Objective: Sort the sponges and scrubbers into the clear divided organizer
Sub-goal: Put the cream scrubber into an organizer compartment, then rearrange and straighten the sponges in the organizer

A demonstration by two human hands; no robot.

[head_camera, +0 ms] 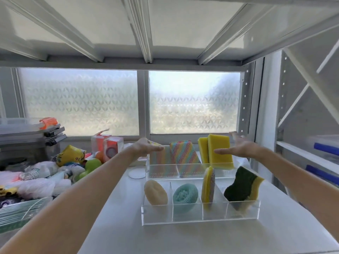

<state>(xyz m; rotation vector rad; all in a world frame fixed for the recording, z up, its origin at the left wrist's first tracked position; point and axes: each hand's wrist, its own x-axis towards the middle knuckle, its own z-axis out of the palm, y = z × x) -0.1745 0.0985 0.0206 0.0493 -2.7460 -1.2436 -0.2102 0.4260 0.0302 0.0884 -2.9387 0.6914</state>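
White shelving holds our clear organizer [200,211] at center. Our left hand [146,146] at eleven o'clock and right hand [240,146] at one o'clock hover spread, empty. Yellow sponges [219,153] stand in its rear compartment; light, squashy, probably best pinched by their edges.

One clear organizer [200,216] on the shelf, and in it: two rainbow-striped sponges [185,158], two plain yellow sponges [220,151], one beige oval scrubber [156,192], one teal mesh scrubber [185,196], one yellow-and-grey sponge [208,186], one green-and-yellow sponge [242,186]. Two hands up: left hand [146,146], right hand [238,145].
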